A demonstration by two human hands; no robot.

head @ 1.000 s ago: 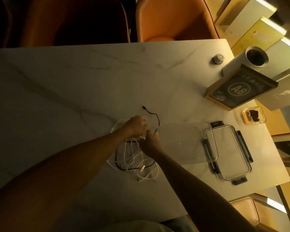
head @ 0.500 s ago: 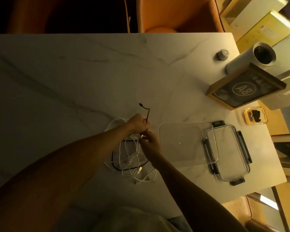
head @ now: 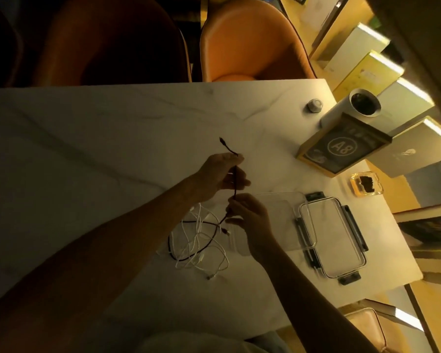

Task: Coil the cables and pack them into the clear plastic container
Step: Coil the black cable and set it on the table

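A black cable (head: 235, 180) runs taut between my two hands above the marble table (head: 87, 154). My left hand (head: 220, 174) pinches it near its free end, whose plug sticks out up-left. My right hand (head: 247, 215) pinches the same cable lower down. The rest of the black cable trails down into a loose tangle with white cables (head: 201, 248) lying on the table below my hands. The clear plastic container (head: 285, 220) lies open just right of my right hand, with nothing visible inside.
The container's clear lid (head: 334, 238) with dark clips lies to its right, overlapping its rim. Farther right stand a framed "A8" sign (head: 341, 146), a white cylinder (head: 349, 110), a small round knob (head: 314, 105) and a glass ashtray (head: 365, 183). Orange chairs (head: 250, 42) line the far edge.
Both hands have risen off the cable pile. The left hand lifted the black cable's end upward, and the stretch of black cable between the hands has lengthened and straightened.
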